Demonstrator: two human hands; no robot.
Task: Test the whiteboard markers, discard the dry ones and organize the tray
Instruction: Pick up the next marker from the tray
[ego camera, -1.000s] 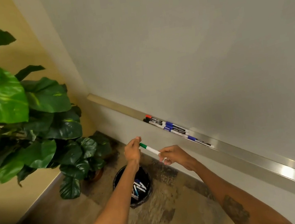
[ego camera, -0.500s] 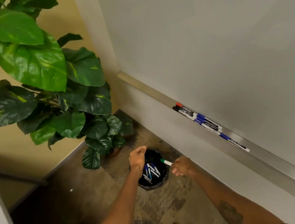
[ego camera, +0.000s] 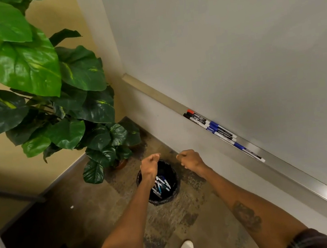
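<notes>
— Why are our left hand (ego camera: 150, 164) and right hand (ego camera: 190, 159) curled, gripping nothing?
— We hover over the bin (ego camera: 174, 193), where presumably dry markers (ego camera: 162, 185) lie; keepers (ego camera: 220, 130) line the tray (ego camera: 154, 92), rightwards.
</notes>
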